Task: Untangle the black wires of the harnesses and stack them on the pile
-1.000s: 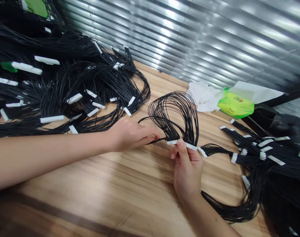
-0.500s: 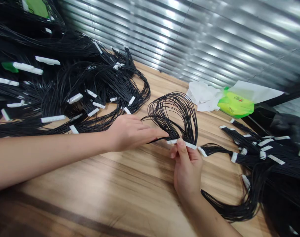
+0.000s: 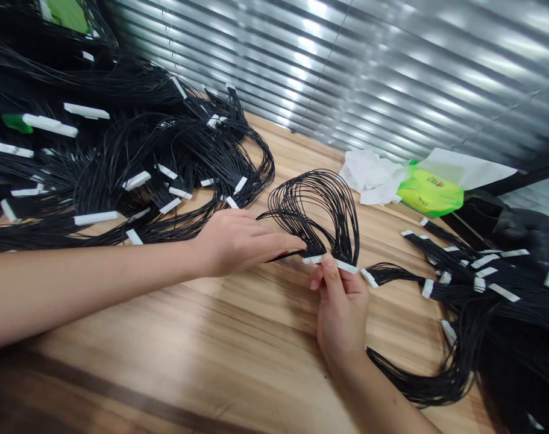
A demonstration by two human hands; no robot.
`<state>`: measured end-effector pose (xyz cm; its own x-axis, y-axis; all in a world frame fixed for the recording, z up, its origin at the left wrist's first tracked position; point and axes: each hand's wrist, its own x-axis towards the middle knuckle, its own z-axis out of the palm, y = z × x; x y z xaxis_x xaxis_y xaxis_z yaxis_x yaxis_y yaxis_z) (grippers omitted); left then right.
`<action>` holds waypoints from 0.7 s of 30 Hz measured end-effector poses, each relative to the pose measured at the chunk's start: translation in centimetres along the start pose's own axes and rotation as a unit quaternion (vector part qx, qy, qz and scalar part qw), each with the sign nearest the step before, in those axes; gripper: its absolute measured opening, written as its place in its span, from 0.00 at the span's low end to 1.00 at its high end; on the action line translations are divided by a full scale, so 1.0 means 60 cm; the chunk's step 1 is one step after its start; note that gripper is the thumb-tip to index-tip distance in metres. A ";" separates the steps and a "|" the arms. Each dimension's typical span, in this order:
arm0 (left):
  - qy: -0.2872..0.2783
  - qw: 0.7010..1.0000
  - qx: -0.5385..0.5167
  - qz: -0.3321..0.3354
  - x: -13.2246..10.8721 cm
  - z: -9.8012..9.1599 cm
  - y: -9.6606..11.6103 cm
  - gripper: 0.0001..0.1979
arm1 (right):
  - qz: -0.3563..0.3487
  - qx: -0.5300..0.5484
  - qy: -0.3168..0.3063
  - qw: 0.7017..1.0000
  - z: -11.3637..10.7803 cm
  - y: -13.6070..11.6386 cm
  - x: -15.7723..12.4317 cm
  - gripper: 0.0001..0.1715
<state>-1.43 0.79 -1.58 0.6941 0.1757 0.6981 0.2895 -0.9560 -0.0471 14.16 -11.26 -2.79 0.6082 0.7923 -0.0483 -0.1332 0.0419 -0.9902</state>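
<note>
Pinching the white connector (image 3: pixel 347 267) over the table (image 3: pixel 188 355), the right hand (image 3: pixel 341 316) holds its looped black wires (image 3: pixel 351 226) too; a strong pull could loosen one; whether the left hand (image 3: pixel 240 244), near the connector's left end, grips any wire, I cannot tell.

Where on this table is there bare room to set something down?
Largest: the wooden tabletop nearest the wearer, bordered by the left arm and right arm. A smaller patch lies among the left wire pile, looped wires, white paper and slatted panel. Crowded: the far left, and the right around the other wire pile.
</note>
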 end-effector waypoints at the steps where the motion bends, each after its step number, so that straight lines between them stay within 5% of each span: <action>1: -0.001 1.000 -0.001 0.002 0.000 -0.001 0.000 0.10 | 0.000 0.001 0.000 1.000 0.000 0.000 0.000 0.18; 21: 0.011 1.000 -0.003 0.005 0.011 -0.009 -0.001 0.05 | -0.008 -0.055 -0.023 0.998 0.002 -0.003 -0.001 0.21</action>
<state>-1.32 0.83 -0.72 0.6825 0.1613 0.7129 0.2782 -0.9593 -0.0494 14.06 -11.25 -2.62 0.5732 0.8189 -0.0295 -0.0360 -0.0108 -0.9993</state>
